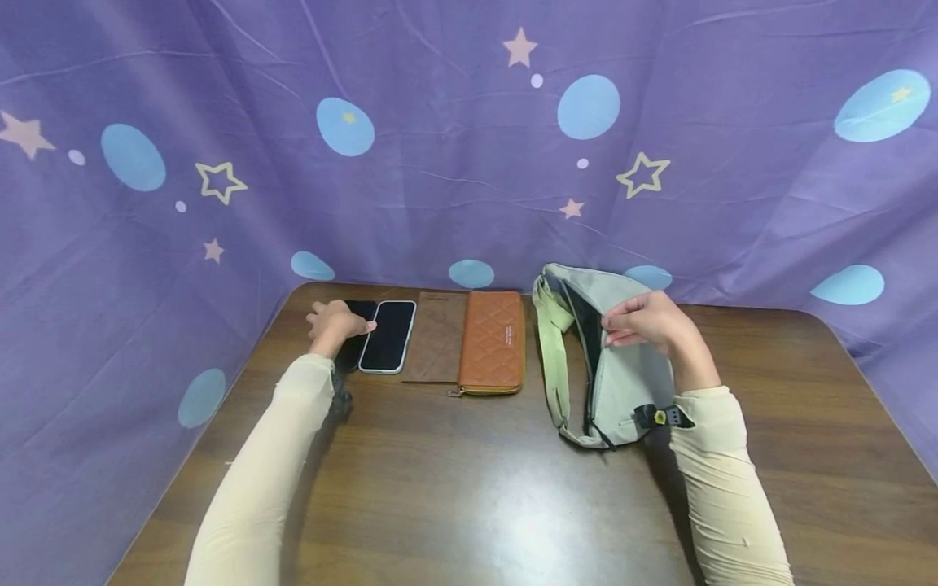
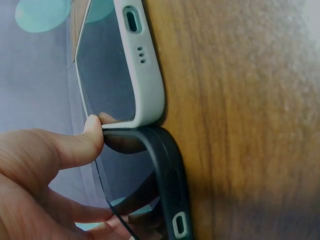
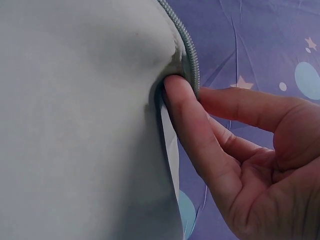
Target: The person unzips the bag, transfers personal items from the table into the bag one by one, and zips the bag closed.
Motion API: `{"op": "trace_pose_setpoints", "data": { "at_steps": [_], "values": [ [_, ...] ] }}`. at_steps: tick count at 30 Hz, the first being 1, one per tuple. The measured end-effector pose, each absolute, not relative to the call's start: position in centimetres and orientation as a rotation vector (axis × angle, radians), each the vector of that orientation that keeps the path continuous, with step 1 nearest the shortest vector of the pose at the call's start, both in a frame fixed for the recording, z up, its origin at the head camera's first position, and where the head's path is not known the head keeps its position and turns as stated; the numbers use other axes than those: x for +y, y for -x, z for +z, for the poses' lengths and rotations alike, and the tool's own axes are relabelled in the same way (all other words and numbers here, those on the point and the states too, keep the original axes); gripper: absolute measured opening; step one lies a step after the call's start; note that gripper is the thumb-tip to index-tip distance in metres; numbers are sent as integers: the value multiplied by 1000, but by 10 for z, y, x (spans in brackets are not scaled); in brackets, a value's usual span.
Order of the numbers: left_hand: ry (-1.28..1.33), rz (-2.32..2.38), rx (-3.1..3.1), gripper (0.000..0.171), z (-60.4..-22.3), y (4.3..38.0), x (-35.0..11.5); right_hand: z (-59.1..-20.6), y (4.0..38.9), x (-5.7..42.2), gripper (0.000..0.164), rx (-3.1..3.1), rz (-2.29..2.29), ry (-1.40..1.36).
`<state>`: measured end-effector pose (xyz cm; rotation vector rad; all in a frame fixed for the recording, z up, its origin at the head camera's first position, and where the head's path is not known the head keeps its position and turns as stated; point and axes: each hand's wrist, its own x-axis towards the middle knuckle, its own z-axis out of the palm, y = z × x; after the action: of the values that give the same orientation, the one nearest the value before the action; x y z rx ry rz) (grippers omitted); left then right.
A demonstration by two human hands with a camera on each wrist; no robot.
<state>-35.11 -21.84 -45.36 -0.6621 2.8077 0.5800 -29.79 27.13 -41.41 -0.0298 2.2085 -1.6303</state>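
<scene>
At the left, my left hand (image 1: 337, 325) is over a black smartphone (image 2: 172, 170), its fingers spread. The thumb tip is by the seam with a white-cased smartphone (image 1: 388, 335); finger reflections show on the dark screen. Whether the fingers touch the phone, I cannot tell. On the right, my right hand (image 1: 648, 320) pinches the zipped edge of a pale grey-green sling bag (image 1: 636, 382) between thumb and fingers. The bag's mouth gapes, showing a dark inside. In the right wrist view, the zipper teeth (image 3: 192, 55) run up from the fingertips.
Between the phones and the bag lie a flat brown leather-like piece (image 1: 436, 338) and an orange quilted zip wallet (image 1: 493, 342). The bag's green strap (image 1: 554, 358) hangs along its left side. A purple patterned curtain (image 1: 440, 163) stands behind the wooden table (image 1: 440, 488).
</scene>
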Motion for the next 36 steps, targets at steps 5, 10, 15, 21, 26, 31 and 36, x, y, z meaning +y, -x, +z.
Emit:
{"op": "trace_pose_setpoints", "data": {
  "at_steps": [5, 10, 15, 21, 26, 31, 36],
  "values": [
    [710, 533, 2783, 88, -451, 355, -222, -413, 299, 269, 30, 2197, -1617, 30],
    [728, 497, 2774, 87, -449, 355, -224, -411, 300, 268, 26, 2191, -1619, 49],
    [661, 471, 2768, 95, -449, 351, -229, -413, 299, 269, 25, 2186, -1608, 63],
    [591, 462, 2787, 103, -449, 347, -233, -418, 296, 272, 20, 2180, -1625, 73],
    [581, 478, 2802, 98, -447, 346, -236, -418, 293, 271, 22, 2165, -1635, 77],
    [527, 512, 2799, 88, -443, 350, -243, -415, 292, 270, 27, 2177, -1631, 87],
    [574, 678, 2675, 85, -438, 357, -252, -413, 294, 270, 26, 2180, -1620, 98]
  ]
}}
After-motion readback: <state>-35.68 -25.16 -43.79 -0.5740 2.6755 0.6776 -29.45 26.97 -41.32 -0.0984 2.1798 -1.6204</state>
